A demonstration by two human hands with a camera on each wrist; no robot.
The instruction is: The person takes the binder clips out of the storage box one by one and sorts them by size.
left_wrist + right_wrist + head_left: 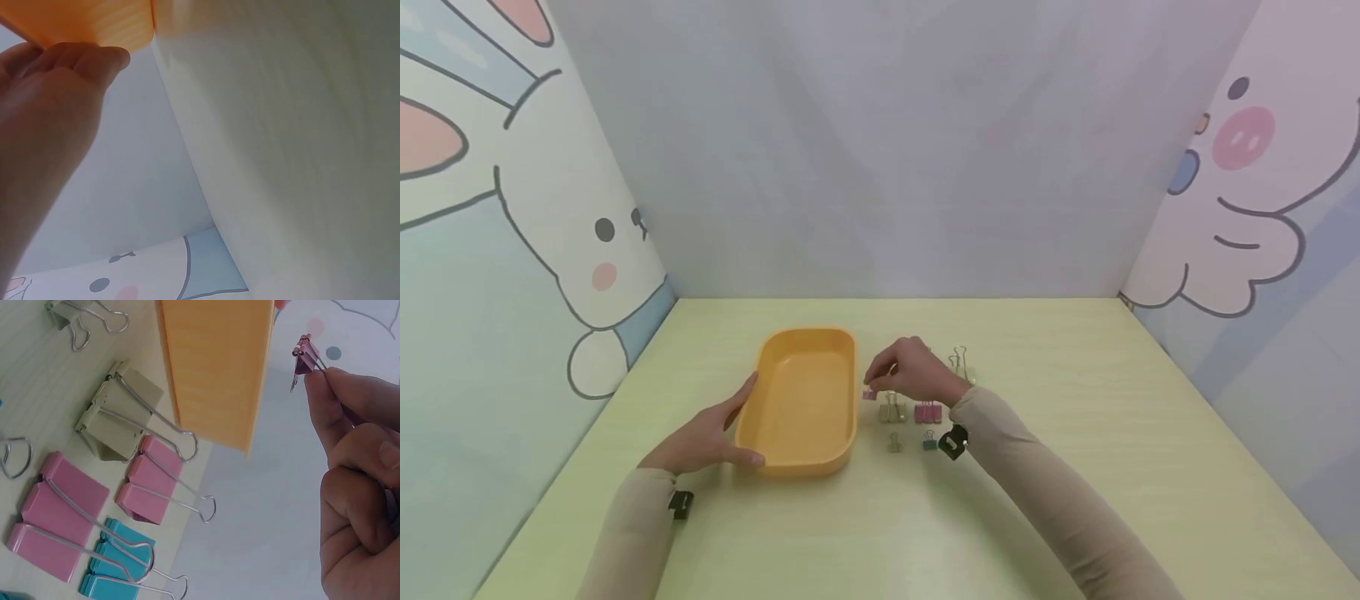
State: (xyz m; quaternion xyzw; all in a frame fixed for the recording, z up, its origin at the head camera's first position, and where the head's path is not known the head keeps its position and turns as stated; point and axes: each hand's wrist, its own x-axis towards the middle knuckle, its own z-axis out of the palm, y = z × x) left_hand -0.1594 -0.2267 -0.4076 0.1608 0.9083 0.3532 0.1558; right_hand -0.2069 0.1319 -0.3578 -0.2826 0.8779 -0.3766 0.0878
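Observation:
In the head view, my right hand (913,371) is just right of the orange-yellow tray (797,408), above the table. Between thumb and fingertip it pinches a small pink binder clip (305,355) by its wire handles, the metal body pointing away from the fingers. My left hand (700,433) holds the tray's left side, thumb by the near corner and fingers along the outer wall. Those fingers (81,62) show against the wall in the left wrist view. Nothing lies on the visible tray floor.
Right of the tray stand a large cream clip (892,412), a pink clip (928,412), a small cream clip (895,444) and a small teal clip (929,444). More clips (962,367) are partly behind my right hand. Walls (895,167) enclose the table's back and sides.

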